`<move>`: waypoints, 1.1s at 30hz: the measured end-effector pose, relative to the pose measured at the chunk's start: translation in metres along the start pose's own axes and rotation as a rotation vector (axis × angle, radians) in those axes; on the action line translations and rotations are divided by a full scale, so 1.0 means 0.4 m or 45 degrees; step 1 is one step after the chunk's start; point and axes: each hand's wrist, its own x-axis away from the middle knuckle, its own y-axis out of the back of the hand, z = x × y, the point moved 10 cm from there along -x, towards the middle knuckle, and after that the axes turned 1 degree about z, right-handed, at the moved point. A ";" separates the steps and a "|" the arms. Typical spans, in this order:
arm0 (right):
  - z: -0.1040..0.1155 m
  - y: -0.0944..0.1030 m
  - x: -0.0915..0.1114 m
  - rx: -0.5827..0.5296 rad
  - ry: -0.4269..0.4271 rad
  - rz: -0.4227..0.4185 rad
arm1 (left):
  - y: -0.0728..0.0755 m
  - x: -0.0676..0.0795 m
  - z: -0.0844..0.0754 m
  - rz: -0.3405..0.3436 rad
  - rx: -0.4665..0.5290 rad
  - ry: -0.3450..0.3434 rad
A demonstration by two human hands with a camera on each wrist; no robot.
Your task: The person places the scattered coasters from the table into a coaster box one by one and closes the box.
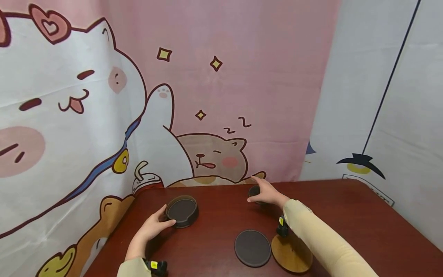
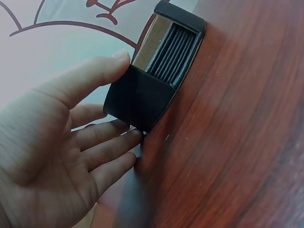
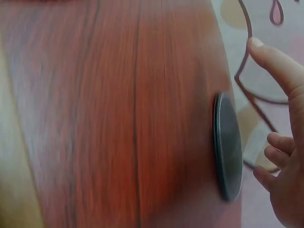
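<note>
A round black coaster holder (image 1: 190, 222) stands on the left part of the table. Through the gap in its wall, the left wrist view shows a stack of thin dark coasters (image 2: 175, 54). My left hand (image 1: 151, 227) holds the holder's near left side, thumb on one side of the wall and fingertips at the other. Over at the far edge, my right hand (image 1: 269, 193) spreads thumb and fingers above a dark round coaster (image 3: 230, 147). In the right wrist view that coaster lies on the table, apart from the fingers; it may be two stacked.
Another dark round coaster (image 1: 252, 248) lies flat at the near middle of the table. Beside it, partly under the right forearm, is a round wooden disc (image 1: 291, 256). A printed cartoon curtain (image 1: 221, 88) hangs right behind the table's far edge (image 1: 221, 185).
</note>
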 end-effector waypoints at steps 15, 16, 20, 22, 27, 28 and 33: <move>-0.119 -0.003 0.028 0.044 -0.149 0.069 | 0.000 0.008 -0.002 0.004 -0.009 -0.004; -0.119 -0.003 0.029 0.056 -0.154 0.071 | 0.000 0.008 -0.005 0.005 -0.010 -0.010; -0.116 -0.001 0.027 0.139 -0.161 0.067 | 0.002 0.005 -0.011 0.002 -0.015 -0.021; -0.117 -0.001 0.025 0.184 -0.163 0.061 | 0.003 0.002 -0.011 0.002 -0.023 -0.024; -0.120 -0.004 0.022 0.252 -0.133 0.054 | 0.005 -0.005 -0.001 -0.009 -0.025 -0.005; -0.121 -0.005 0.022 0.258 -0.132 0.053 | 0.006 -0.006 0.000 -0.010 -0.029 -0.004; -0.130 -0.006 0.019 0.277 -0.132 0.029 | 0.005 -0.004 -0.003 -0.003 -0.025 -0.019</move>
